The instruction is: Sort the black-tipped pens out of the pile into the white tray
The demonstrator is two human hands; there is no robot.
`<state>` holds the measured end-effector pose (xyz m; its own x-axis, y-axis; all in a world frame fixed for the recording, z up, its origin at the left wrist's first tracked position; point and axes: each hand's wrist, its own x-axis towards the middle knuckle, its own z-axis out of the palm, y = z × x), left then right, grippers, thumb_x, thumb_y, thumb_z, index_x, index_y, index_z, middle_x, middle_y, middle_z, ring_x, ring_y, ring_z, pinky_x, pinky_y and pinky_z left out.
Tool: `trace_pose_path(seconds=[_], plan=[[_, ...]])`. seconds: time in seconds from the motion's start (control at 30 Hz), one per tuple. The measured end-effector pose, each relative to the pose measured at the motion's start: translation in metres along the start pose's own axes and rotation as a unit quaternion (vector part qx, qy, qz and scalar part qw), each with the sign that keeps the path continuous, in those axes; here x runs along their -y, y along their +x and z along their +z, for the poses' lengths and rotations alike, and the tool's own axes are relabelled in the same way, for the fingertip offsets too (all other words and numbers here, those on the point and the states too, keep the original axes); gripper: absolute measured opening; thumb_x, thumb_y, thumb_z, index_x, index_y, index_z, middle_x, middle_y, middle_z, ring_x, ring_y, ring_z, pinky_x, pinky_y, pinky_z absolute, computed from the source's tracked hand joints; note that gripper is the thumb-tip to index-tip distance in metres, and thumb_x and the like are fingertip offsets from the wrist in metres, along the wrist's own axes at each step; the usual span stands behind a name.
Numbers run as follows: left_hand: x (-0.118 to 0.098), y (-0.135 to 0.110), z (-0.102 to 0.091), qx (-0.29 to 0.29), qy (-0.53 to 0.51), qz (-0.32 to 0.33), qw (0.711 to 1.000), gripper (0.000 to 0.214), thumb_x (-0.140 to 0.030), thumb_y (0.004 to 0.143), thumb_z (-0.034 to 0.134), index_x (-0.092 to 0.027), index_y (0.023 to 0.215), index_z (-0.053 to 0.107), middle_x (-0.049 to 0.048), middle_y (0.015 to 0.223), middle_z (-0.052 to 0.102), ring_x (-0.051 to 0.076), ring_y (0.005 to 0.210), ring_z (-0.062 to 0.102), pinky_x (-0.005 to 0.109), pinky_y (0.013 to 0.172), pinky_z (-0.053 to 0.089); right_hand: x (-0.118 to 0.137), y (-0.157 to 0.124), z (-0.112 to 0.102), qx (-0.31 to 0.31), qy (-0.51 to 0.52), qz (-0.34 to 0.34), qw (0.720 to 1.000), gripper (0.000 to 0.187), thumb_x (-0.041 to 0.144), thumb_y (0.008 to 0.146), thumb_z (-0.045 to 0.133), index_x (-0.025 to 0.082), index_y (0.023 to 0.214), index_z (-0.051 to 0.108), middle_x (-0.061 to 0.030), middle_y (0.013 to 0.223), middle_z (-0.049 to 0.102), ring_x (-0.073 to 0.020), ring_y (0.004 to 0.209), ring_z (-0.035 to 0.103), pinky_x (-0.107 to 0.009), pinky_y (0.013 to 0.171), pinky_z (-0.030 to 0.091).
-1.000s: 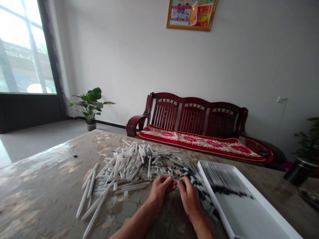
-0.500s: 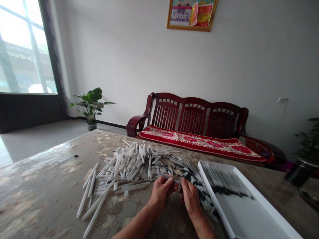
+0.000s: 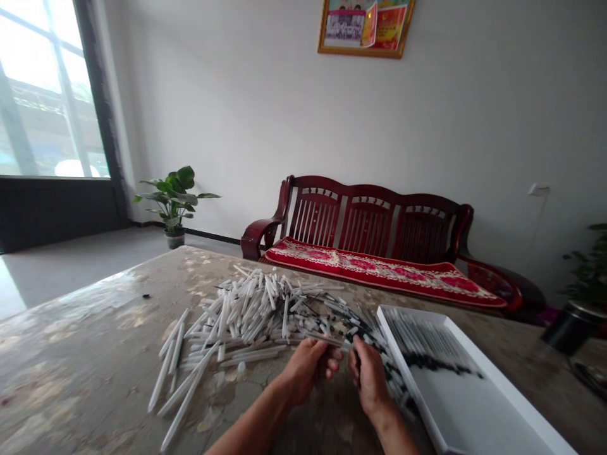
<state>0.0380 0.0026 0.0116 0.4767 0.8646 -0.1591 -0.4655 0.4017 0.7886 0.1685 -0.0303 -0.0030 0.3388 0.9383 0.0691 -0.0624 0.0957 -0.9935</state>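
A large heap of white pen barrels (image 3: 246, 313) lies on the marbled table (image 3: 85, 354), with thin refills and black-tipped parts (image 3: 360, 328) mixed in at its right side. My left hand (image 3: 308, 366) and my right hand (image 3: 370, 376) are together at the near edge of the heap. Both are closed in a pinch on a thin pen part (image 3: 332, 341) held between them. A white tray (image 3: 502, 404) to the right holds a row of finished pens (image 3: 427, 344).
A dark red wooden bench (image 3: 374, 240) with a red cushion stands behind the table. A potted plant (image 3: 173, 202) sits on the floor by the window. A dark pot (image 3: 571, 325) with a plant stands at the far right.
Both hands have drawn slightly toward me and lower. The right hand has turned more upright around the part.
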Motion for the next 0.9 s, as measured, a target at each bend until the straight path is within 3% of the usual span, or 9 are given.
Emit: trace_pose_path(seconds=[0.1,0.17,0.23,0.33,0.43,0.5,0.67,0.8,0.9], plan=[[-0.008,-0.003,-0.006,0.059,0.019,-0.116,0.991,0.051,-0.058,0.08,0.062,-0.01,0.063,0.066,0.0005,0.046,0.057,0.002,0.029,0.037,0.013,0.03,0.017,0.002,-0.001,-0.003,0.014,-0.032,-0.012,0.999,0.052,0.063,0.08,0.053,0.023,0.049,0.04,0.0075,0.038,0.035,-0.009,0.035,0.029,-0.023,0.037,0.023],[-0.01,-0.005,-0.01,0.109,0.025,-0.167,0.98,0.05,-0.057,0.079,0.063,-0.009,0.065,0.067,-0.0001,0.044,0.054,0.001,0.028,0.034,0.013,0.03,0.014,0.002,0.0,-0.004,0.016,-0.054,-0.023,0.998,0.051,0.063,0.082,0.052,0.023,0.052,0.042,0.0072,0.041,0.038,-0.0099,0.036,0.032,-0.024,0.038,0.027],[-0.009,-0.006,-0.012,0.134,0.023,-0.167,0.977,0.041,-0.049,0.074,0.074,-0.009,0.068,0.069,0.0006,0.047,0.057,0.002,0.031,0.04,0.013,0.031,0.02,0.0,0.001,-0.004,0.01,-0.08,-0.044,0.996,0.048,0.063,0.085,0.046,0.023,0.058,0.048,0.0052,0.046,0.046,-0.0122,0.04,0.04,-0.025,0.041,0.034],[-0.005,-0.001,-0.015,0.094,-0.022,-0.103,0.99,0.034,-0.042,0.067,0.082,-0.01,0.07,0.069,0.0002,0.052,0.061,0.004,0.036,0.047,0.013,0.033,0.03,-0.004,0.004,-0.004,0.009,-0.179,-0.111,0.977,0.041,0.055,0.091,0.041,0.022,0.077,0.061,-0.0009,0.065,0.064,-0.0175,0.057,0.06,-0.026,0.052,0.046],[-0.005,0.01,-0.018,0.007,-0.082,-0.014,0.997,0.028,-0.033,0.067,0.083,-0.012,0.077,0.067,-0.0021,0.056,0.062,0.005,0.043,0.054,0.012,0.04,0.041,-0.007,0.003,-0.003,0.038,-0.353,-0.21,0.911,0.022,0.031,0.089,0.048,0.025,0.093,0.068,-0.0044,0.09,0.072,-0.0209,0.085,0.068,-0.028,0.072,0.05],[-0.008,0.015,-0.021,-0.054,-0.106,0.029,0.993,0.024,-0.027,0.068,0.083,-0.014,0.078,0.065,-0.0024,0.06,0.064,0.006,0.049,0.06,0.012,0.046,0.047,-0.008,0.001,0.001,0.063,-0.452,-0.259,0.851,0.028,0.014,0.084,0.049,0.027,0.098,0.07,-0.0046,0.097,0.072,-0.0216,0.096,0.067,-0.028,0.079,0.049],[-0.01,0.02,-0.028,-0.138,-0.113,0.078,0.981,0.023,-0.024,0.069,0.083,-0.015,0.081,0.065,0.0,0.072,0.07,0.008,0.056,0.065,0.015,0.05,0.052,-0.01,-0.001,0.012,0.057,-0.583,-0.279,0.761,0.043,0.001,0.08,0.043,0.027,0.098,0.072,-0.007,0.092,0.069,-0.0225,0.091,0.067,-0.027,0.074,0.049],[-0.008,0.021,-0.029,-0.162,-0.115,0.101,0.975,0.024,-0.023,0.066,0.085,-0.015,0.076,0.064,0.0013,0.071,0.071,0.009,0.058,0.066,0.017,0.053,0.054,-0.019,0.003,0.009,0.018,-0.573,-0.27,0.774,0.044,0.001,0.082,0.036,0.023,0.095,0.071,-0.01,0.091,0.068,-0.0232,0.087,0.067,-0.029,0.073,0.049],[-0.006,0.022,-0.028,-0.171,-0.129,0.1,0.972,0.024,-0.021,0.065,0.085,-0.015,0.075,0.063,0.0019,0.069,0.072,0.01,0.058,0.067,0.018,0.056,0.055,-0.024,0.008,0.002,-0.027,-0.466,-0.252,0.848,0.028,0.014,0.085,0.042,0.021,0.093,0.068,-0.0105,0.091,0.069,-0.0236,0.084,0.068,-0.031,0.073,0.052]])
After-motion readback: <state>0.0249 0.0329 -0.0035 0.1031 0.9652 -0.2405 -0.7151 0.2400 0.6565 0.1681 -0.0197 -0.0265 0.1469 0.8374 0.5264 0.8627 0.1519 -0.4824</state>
